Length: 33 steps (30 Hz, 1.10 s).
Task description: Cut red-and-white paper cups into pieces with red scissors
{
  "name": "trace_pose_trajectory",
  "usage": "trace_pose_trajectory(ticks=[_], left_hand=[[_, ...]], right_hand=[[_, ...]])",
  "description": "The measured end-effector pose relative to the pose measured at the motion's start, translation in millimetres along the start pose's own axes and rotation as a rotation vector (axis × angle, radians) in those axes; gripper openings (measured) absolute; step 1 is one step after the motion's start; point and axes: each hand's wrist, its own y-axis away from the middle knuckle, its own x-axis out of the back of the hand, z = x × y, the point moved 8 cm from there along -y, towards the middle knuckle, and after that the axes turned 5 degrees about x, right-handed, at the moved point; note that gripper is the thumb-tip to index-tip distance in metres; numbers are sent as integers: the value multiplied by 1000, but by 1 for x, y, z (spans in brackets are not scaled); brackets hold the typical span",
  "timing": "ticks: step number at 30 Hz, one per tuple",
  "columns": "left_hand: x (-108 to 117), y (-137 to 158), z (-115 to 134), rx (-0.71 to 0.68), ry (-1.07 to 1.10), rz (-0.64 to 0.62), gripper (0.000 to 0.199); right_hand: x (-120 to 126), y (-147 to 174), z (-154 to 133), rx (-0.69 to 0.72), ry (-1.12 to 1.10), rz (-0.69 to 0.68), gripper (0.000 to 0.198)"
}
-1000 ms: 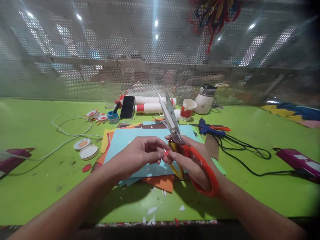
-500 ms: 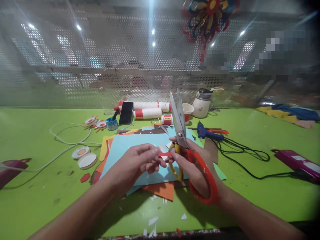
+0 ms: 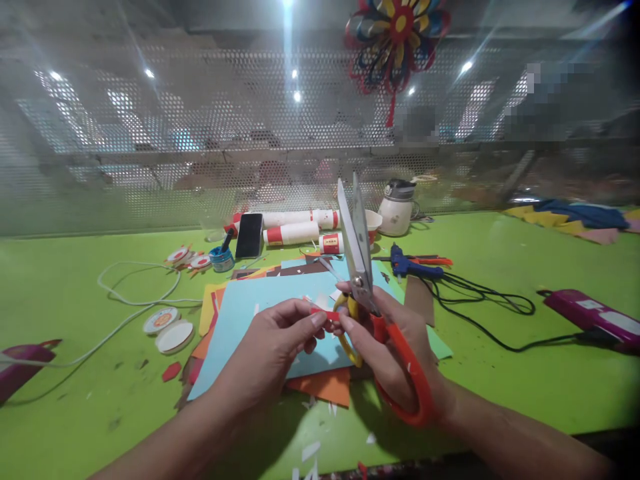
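A small red strip (image 3: 332,317), likely paper, is stretched between my two hands. My left hand (image 3: 277,337) pinches one end between thumb and fingers. The fingertips of my right hand (image 3: 397,343) are at the other end. That same hand is closed around large scissors (image 3: 358,257), which point upward with their blades slightly apart. One scissor handle is orange-red, the other yellow and partly hidden by my fingers. Beneath the hands lies a light blue sheet (image 3: 240,327) on a stack of coloured papers, with an orange sheet (image 3: 325,388) sticking out in front.
A blue glue gun (image 3: 415,267) with a black cord lies right of the papers. Behind stand a phone (image 3: 249,235), stacked paper cups (image 3: 295,233) and a white bottle (image 3: 397,210). Left are a blue jar (image 3: 221,259), round lids (image 3: 174,337) and a white cable (image 3: 135,304).
The red strip now looks tilted and twisted instead of flat and level. Both hands have shifted slightly, still holding strip and scissors. The camera view has moved a little.
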Motion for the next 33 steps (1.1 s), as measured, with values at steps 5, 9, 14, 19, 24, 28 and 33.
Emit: trace_pose_trajectory(ticks=[5, 9, 14, 19, 24, 28, 33], left_hand=[[7, 1, 11, -40, 33, 85, 17], [23, 6, 32, -115, 234, 238, 15], [26, 9, 55, -241, 384, 301, 12], [21, 5, 55, -284, 480, 274, 11], [15, 3, 47, -246, 479, 242, 9], [12, 3, 43, -244, 473, 236, 8], [11, 2, 39, -231, 497, 244, 10]], right_hand=[[0, 1, 3, -40, -69, 2, 30], [0, 0, 3, -114, -45, 9, 27], [-18, 5, 5, -177, -35, -142, 33], [-28, 11, 12, -182, -76, -228, 56], [-30, 15, 13, -219, -41, -262, 56], [-32, 16, 13, -226, -18, -256, 58], [-34, 20, 18, -248, -47, -277, 56]])
